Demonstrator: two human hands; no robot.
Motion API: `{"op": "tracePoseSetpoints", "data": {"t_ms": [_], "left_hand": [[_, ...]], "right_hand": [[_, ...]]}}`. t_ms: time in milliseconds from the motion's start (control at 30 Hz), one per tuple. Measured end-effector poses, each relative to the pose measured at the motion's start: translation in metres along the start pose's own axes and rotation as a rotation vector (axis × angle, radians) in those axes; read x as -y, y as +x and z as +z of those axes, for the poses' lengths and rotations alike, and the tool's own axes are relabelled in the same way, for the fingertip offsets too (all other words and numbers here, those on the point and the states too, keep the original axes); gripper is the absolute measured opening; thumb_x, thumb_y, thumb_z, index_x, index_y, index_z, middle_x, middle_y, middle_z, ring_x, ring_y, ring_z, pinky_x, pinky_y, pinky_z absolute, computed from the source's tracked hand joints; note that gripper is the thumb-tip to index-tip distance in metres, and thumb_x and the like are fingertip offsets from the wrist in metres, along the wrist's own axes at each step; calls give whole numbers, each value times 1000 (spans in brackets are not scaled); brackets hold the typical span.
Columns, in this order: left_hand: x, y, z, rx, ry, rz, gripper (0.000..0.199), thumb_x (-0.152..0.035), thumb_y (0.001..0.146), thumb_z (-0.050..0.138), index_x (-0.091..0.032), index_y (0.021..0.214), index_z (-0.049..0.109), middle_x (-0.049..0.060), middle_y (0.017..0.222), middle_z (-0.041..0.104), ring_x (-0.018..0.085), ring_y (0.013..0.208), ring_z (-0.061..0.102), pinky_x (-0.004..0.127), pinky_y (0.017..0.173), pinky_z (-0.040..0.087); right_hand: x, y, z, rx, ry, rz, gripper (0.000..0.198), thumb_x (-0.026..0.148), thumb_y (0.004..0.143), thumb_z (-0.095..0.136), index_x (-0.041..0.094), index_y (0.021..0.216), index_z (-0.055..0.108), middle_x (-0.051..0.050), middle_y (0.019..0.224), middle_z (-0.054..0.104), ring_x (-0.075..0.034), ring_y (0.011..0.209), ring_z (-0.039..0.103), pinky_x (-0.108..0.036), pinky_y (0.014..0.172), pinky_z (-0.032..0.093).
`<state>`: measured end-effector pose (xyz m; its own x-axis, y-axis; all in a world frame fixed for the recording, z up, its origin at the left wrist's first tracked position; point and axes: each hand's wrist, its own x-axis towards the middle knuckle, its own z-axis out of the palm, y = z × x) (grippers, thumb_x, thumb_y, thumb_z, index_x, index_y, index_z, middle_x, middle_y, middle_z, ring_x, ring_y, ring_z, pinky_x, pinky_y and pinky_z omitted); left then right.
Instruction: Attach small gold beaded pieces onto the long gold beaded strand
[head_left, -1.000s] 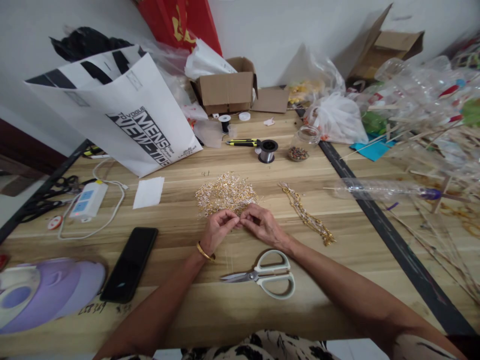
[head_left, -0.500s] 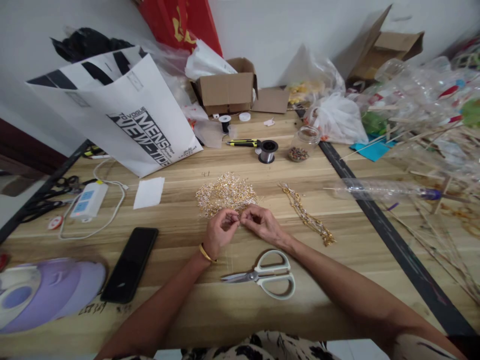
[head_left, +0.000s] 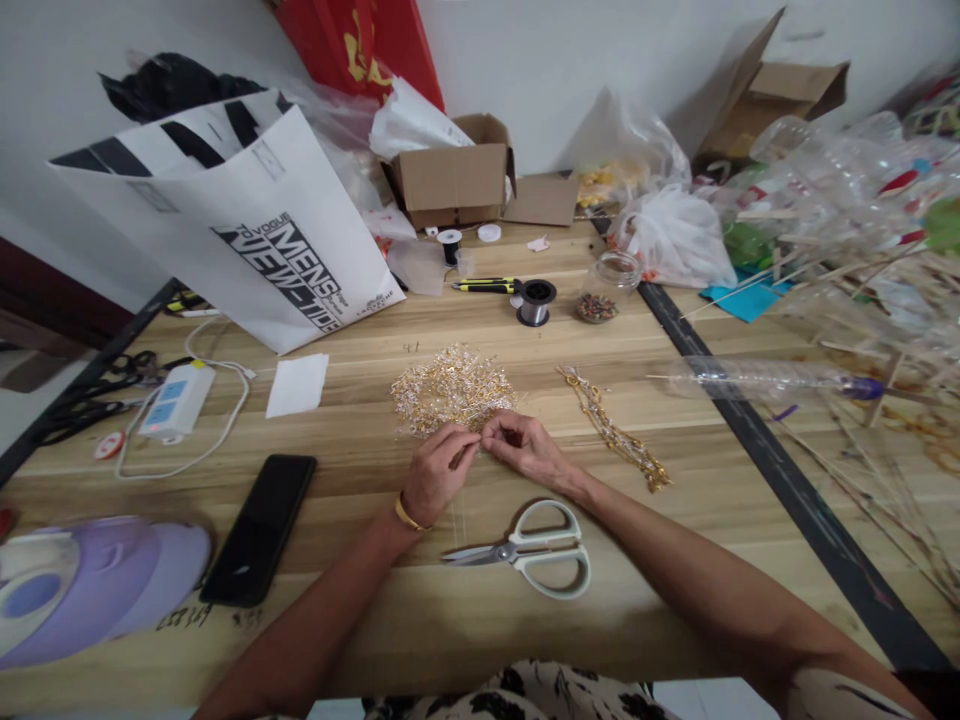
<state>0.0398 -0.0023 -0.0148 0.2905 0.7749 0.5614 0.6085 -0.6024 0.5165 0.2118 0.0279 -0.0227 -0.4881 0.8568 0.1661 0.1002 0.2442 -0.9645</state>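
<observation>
Between the left grip (head_left: 437,472) and right grip (head_left: 529,450), anything being pinched is showing too small to tell. Both are partly covering the golden pile (head_left: 450,385). Frame edges are cutting off the purple-and-white object (head_left: 120,575) and red bag (head_left: 405,60).

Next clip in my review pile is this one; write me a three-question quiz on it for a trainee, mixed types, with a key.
1. True or false: the two hands are spread wide apart.
2. Fill the gap: the bracelet is worn on the ____ side.
3. Which of these lies farthest left in the picture? A) jar B) phone C) scissors

Key
1. False: the left hand and right hand come together, fingers pinched, by the near edge of the gold pile. Anything between the fingertips is too small to make out.
2. Left.
3. B.
</observation>
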Motion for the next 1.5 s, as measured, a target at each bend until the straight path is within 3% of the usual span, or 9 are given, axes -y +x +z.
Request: {"op": "tracePoseSetpoints", "data": {"t_ms": [200, 533, 767, 967, 1200, 1500], "left_hand": [[0, 1, -1, 19, -13, -39, 9, -12, 82, 55, -16, 80, 62, 5, 78, 64, 14, 74, 60, 25, 69, 49], [1, 6, -3, 164, -229, -365, 9, -19, 80, 56, -15, 73, 60, 3, 72, 62, 14, 68, 57, 24, 65, 44], [1, 8, -5, 219, -406, -562, 13, -25, 77, 57, -14, 72, 61, 2, 68, 60, 13, 65, 52, 22, 62, 41], [4, 8, -5, 237, -495, -591, 17, -29, 78, 58, -13, 73, 62, 1, 67, 60, 12, 63, 52, 22, 61, 41], [4, 9, -5, 229, -549, -564, 18, -30, 78, 59, -13, 74, 64, 1, 65, 61, 12, 62, 53, 21, 58, 43], [6, 7, -2, 202, -579, -575, 12, -24, 74, 62, -12, 77, 65, 4, 73, 66, 13, 67, 58, 22, 62, 46]], "right_hand": [[0, 0, 0, -24, -22, -17, 20, 33, 83, 58, 14, 75, 60, 0, 68, 50, -11, 60, 42, -22, 54, 32], [3, -1, 1, -96, -155, -161, 14, 28, 86, 56, 16, 81, 62, -3, 75, 55, -14, 69, 50, -25, 60, 39], [4, -1, 0, -45, -227, -242, 18, 28, 91, 48, 17, 82, 58, -4, 77, 54, -16, 74, 50, -28, 67, 41], [3, -1, 0, -32, -195, -189, 20, 31, 92, 46, 17, 81, 56, -3, 77, 51, -16, 74, 49, -28, 69, 39], [1, 0, 0, -13, -28, -45, 26, 40, 89, 49, 16, 79, 55, -1, 71, 48, -13, 65, 44, -24, 60, 36], [10, 2, -3, 45, 128, 80, 32, 46, 86, 52, 14, 79, 55, 2, 66, 47, -10, 59, 42, -22, 56, 33]]}}
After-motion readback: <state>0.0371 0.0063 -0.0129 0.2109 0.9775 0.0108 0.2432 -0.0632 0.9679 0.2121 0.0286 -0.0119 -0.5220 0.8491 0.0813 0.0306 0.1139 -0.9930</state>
